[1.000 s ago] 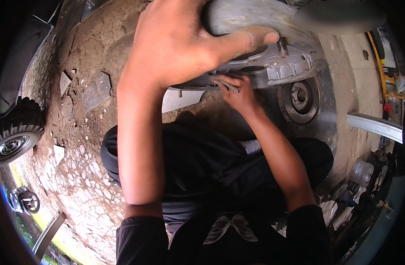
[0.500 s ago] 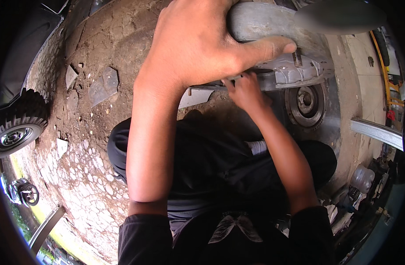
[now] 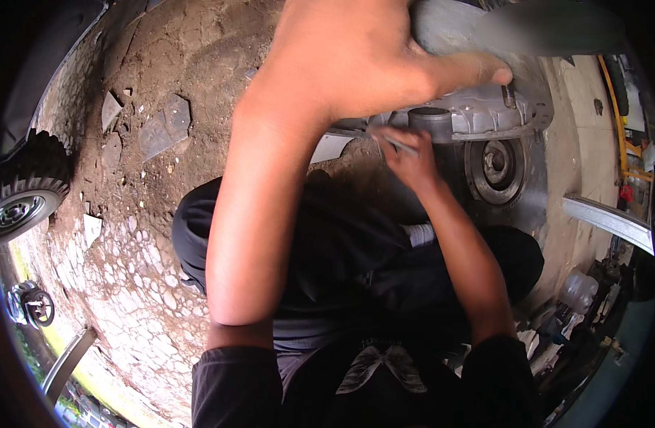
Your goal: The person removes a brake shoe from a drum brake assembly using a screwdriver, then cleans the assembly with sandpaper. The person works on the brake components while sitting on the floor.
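Across the top, my left hand point(image 3: 363, 68) grips a grey cast-metal housing point(image 3: 488, 114), its thumb stretched over the upper side beside a threaded stud point(image 3: 509, 95). The other fingers are out of sight behind the hand and past the picture's edge. The housing has a ribbed side and a round opening. My right hand point(image 3: 415, 165) is just below its near edge, fingers pinched around a thin, flat grey strip-like tool point(image 3: 400, 141). That tool is slightly blurred, and its tip lies close to the housing's edge; contact I cannot tell.
A round metal disc with a hub point(image 3: 496, 170) lies right of my right hand. Flat broken slabs point(image 3: 165, 128) lie on the dirt to the left. A vehicle wheel point(image 3: 24, 207) stands at far left, a metal bar point(image 3: 606, 217) at right, near a clear plastic bottle point(image 3: 579, 291).
My left hand and the housing have shifted right, and more of the housing's ribbed side and opening shows. My right hand has moved slightly right and down, bringing the thin tool into plainer view.
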The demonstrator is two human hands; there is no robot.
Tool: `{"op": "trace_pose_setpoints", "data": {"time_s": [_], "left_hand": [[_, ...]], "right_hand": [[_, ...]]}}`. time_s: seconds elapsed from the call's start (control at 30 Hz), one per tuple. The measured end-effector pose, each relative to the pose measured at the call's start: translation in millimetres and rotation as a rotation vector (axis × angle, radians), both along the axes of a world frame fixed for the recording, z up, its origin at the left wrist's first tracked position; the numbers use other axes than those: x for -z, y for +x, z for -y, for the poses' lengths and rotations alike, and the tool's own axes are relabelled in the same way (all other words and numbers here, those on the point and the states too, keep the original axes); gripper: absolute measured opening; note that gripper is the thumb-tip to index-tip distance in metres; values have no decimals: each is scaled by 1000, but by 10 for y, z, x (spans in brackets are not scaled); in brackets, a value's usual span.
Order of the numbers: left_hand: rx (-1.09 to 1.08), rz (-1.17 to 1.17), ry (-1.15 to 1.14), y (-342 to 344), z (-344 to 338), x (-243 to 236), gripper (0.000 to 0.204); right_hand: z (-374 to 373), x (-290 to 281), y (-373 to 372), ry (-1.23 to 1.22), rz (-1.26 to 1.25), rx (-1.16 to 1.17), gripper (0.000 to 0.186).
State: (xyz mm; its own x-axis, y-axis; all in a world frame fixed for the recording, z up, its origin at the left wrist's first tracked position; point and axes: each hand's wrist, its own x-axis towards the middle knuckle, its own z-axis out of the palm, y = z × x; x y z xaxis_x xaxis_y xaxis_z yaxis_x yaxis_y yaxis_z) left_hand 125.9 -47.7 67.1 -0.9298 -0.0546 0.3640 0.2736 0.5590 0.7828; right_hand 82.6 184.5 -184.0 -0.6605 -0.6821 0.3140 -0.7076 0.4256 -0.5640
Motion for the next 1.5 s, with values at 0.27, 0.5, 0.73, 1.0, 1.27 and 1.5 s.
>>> {"op": "trace_pose_setpoints", "data": {"time_s": [0.27, 0.5, 0.73, 1.0, 1.27, 1.5], "left_hand": [[-10, -144, -56, -23, 33, 75, 59], [-20, -125, -42, 10, 37, 81, 58], [-63, -181, -102, -56, 13, 161, 59], [-70, -130, -131, -81, -26, 196, 58], [-15, -113, -48, -8, 15, 62, 58], [-66, -116, -124, -33, -18, 134, 58]], "right_hand": [[-15, -78, -88, -207, 45, -27, 19], [61, -206, -49, -80, 99, -8, 20], [46, -117, -2, -92, 62, 52, 15], [-24, -75, -75, -160, 25, 85, 12], [-100, -70, -68, -152, 171, -13, 12], [80, -1, 147, -30, 223, 152, 14]]}}
